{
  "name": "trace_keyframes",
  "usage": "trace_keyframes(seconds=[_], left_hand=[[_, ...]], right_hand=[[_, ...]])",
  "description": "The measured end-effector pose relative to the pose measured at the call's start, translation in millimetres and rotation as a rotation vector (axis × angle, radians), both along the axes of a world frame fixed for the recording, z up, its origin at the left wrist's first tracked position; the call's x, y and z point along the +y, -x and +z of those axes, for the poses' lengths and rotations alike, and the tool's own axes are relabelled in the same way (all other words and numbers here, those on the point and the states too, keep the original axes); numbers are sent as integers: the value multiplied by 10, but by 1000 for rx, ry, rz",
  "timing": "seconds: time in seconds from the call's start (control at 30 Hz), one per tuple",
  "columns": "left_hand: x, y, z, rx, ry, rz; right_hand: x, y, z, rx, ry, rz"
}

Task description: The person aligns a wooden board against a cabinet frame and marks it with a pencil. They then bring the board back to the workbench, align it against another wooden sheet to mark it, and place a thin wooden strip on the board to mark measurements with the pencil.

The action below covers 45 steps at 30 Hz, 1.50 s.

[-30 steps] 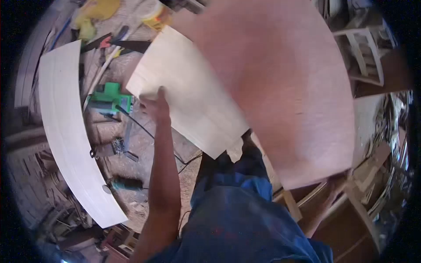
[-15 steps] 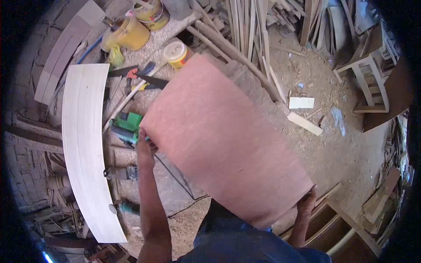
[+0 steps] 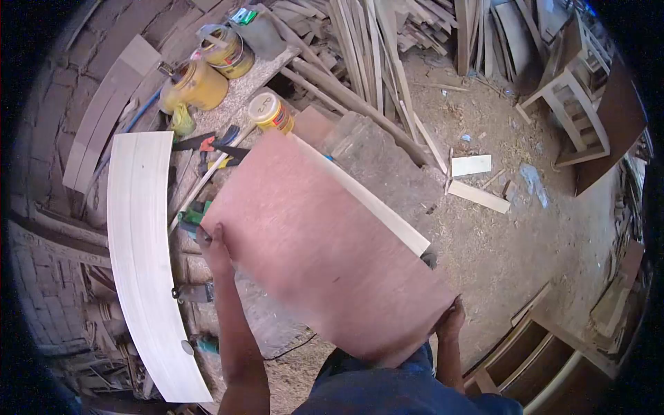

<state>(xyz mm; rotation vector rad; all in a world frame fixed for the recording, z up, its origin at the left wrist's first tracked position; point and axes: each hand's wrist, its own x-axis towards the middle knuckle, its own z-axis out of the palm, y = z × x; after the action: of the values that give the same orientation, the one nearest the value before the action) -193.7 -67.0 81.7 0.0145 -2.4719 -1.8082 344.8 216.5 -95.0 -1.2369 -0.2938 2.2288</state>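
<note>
A reddish thin plywood sheet is held up in front of my body, tilted across the view. My left hand grips its left edge, fingers partly hidden by the sheet. At the lower right corner my right hand is closed on the sheet. A green power tool lies near my left hand, half covered by the sheet. Just beyond the sheet's far edge, a pale wooden board lies on the worktable.
A long pale curved panel lies at left. A saw, a white-lidded tub and yellow buckets stand or lie farther back. Timber strips lean behind. A wooden chair frame is at right, a wooden cabinet at lower right.
The sheet has moved toward my body and left, with both hands on it. The pale board and more of the worktable beyond it now show. The view has shifted slightly.
</note>
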Motion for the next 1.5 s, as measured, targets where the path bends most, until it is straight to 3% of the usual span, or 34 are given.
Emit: trace_keyframes(seconds=[0.1, 0.2, 0.3, 0.37, 0.4, 0.47, 0.53, 0.57, 0.63, 0.67, 0.73, 0.83, 0.87, 0.97, 1.07, 1.27, 1.37, 1.43, 1.5], left_hand=[[-282, 149, -160, 19, 207, 10], [7, 99, -11, 157, 918, 174], [314, 385, 73, 397, 951, -98], [502, 902, -175, 475, 996, -348], [686, 956, -107, 363, 985, -393], [940, 1244, -342, 94, 866, -559], [1352, 1057, 120, -227, 827, -748], [1350, 1099, 11, -266, 741, -774], [1251, 1276, -220, -353, 576, -809], [1474, 936, 126, -234, 738, -745], [1569, 784, 69, -267, 700, -753], [1548, 856, -373, -257, 455, -822], [1511, 938, -494, -241, 343, -849], [1759, 750, -194, -21, 741, -770], [1737, 791, -354, -293, 449, -726], [1736, 880, -487, -129, 474, -693], [1720, 995, -639, -125, 356, -636], [1706, 1130, -704, -165, 474, -639], [1760, 1059, -449, -327, 494, -678]], right_hand=[[-8, -94, -191, -13, -52, 26], [45, -115, -188, -31, -92, 39], [30, -102, -275, -34, -53, 17], [-15, -81, -138, -47, -85, 37], [-37, -9, 91, -65, -129, 56], [-44, -145, -167, -164, -123, 76], [19, -622, -932, -724, -445, 382], [79, -459, -690, -932, -408, 437], [206, 41, 12, -1322, -1143, 335], [273, 276, 297, -1488, -1527, 275], [342, 618, 579, -1314, -1547, 454], [367, 999, 619, -940, -1056, 994], [386, 1017, 564, -958, -1042, 932], [527, 991, 305, -947, -998, 806], [672, 982, 315, -907, -896, 803], [806, 1073, 196, -831, -881, 752], [867, 1118, 354, -861, -833, 807], [894, 1132, 422, -882, -845, 867], [922, 1041, 474, -876, -851, 857]])
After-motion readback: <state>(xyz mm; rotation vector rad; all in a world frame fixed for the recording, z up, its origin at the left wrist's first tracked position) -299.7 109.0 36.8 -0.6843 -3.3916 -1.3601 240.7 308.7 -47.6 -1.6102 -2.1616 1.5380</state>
